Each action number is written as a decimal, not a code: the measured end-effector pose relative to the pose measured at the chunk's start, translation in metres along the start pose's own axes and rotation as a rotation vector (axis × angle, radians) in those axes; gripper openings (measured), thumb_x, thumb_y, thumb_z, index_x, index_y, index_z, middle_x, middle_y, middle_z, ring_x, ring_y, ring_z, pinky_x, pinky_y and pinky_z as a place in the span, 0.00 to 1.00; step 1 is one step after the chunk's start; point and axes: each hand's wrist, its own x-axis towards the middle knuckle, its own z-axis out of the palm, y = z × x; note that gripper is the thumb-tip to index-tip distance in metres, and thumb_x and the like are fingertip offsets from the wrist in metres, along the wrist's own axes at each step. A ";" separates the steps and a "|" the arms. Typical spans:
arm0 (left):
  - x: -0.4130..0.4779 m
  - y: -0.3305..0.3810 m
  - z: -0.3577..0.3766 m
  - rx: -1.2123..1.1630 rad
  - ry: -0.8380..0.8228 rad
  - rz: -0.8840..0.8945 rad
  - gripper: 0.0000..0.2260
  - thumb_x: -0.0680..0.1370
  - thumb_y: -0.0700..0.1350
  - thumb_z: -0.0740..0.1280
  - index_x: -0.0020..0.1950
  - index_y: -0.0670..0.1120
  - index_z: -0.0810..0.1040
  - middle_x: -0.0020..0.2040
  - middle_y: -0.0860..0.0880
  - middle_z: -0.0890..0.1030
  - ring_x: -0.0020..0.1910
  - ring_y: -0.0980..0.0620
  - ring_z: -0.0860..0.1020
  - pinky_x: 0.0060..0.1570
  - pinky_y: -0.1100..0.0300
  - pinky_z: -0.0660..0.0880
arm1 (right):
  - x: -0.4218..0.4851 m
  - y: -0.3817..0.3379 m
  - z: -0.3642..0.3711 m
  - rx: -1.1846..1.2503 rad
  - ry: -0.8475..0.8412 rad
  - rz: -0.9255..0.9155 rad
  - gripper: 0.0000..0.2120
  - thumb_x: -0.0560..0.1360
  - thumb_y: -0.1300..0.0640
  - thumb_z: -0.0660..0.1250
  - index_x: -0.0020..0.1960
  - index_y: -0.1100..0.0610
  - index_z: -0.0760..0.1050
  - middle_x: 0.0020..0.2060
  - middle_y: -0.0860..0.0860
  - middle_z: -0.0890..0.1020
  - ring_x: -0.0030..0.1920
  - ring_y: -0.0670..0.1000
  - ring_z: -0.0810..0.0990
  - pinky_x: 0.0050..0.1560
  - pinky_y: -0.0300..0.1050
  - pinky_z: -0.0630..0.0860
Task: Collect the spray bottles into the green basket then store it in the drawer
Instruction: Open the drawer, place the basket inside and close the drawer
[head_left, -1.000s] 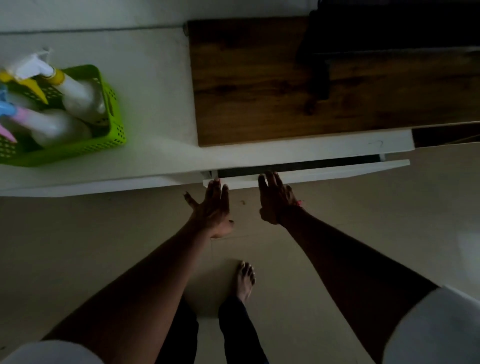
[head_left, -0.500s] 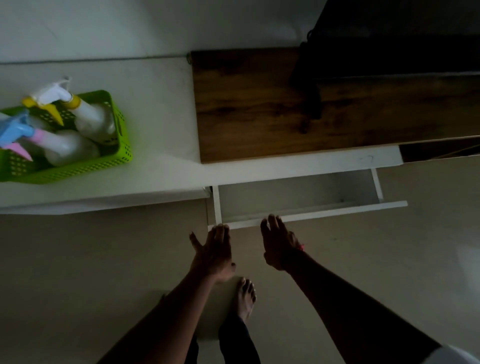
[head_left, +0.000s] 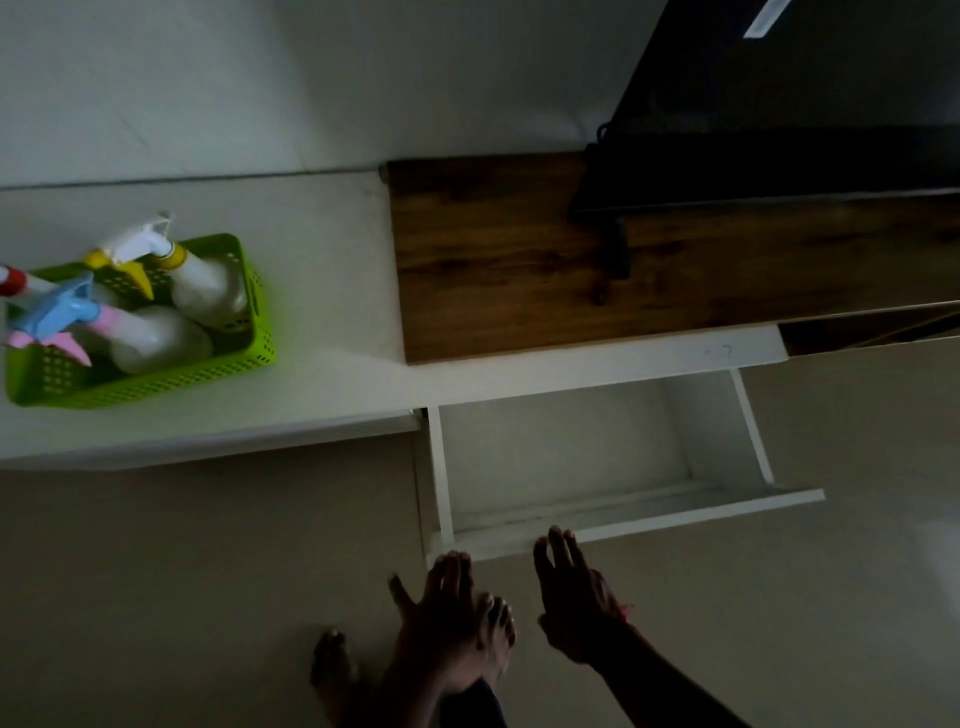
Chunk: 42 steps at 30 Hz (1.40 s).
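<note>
Both hands, left hand (head_left: 447, 618) and right hand (head_left: 574, 603), hover fingers spread and empty at the open white drawer (head_left: 597, 525), while the green perforated plastic basket (head_left: 150, 382) of spray bottles (head_left: 208, 288) sits up-left on the white countertop (head_left: 322, 291), long axis running left-right, nearer the left hand

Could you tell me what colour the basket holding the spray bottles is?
Bright green basket, perforated sides, seen in the head view.

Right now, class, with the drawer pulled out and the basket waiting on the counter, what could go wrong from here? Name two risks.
1. The spray bottles lie loosely in the green basket, triggers poking above its rim; tipping it during the lift could spill one out.
2. The drawer juts over the floor directly in front of the person's bare foot; stepping forward with the basket could mean bumping into its front panel.
</note>
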 end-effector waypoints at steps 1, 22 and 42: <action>-0.001 0.001 0.003 0.000 -0.008 0.001 0.41 0.76 0.58 0.57 0.76 0.45 0.33 0.79 0.48 0.37 0.78 0.46 0.38 0.64 0.26 0.32 | -0.002 0.000 0.003 0.001 -0.001 0.002 0.41 0.77 0.59 0.62 0.77 0.57 0.36 0.77 0.56 0.34 0.77 0.58 0.35 0.75 0.56 0.56; -0.027 -0.191 -0.116 -0.978 0.740 -0.502 0.29 0.75 0.45 0.70 0.73 0.39 0.64 0.69 0.31 0.67 0.65 0.34 0.69 0.62 0.47 0.70 | 0.057 -0.187 -0.139 0.430 0.361 -0.294 0.20 0.77 0.49 0.64 0.66 0.54 0.72 0.64 0.55 0.76 0.63 0.54 0.76 0.64 0.47 0.74; -0.025 -0.410 -0.235 -1.156 0.923 -0.614 0.18 0.73 0.54 0.67 0.57 0.43 0.80 0.52 0.38 0.83 0.49 0.39 0.83 0.50 0.43 0.80 | 0.156 -0.355 -0.235 0.537 0.427 -0.025 0.17 0.75 0.55 0.65 0.61 0.62 0.75 0.56 0.63 0.80 0.52 0.66 0.81 0.52 0.62 0.80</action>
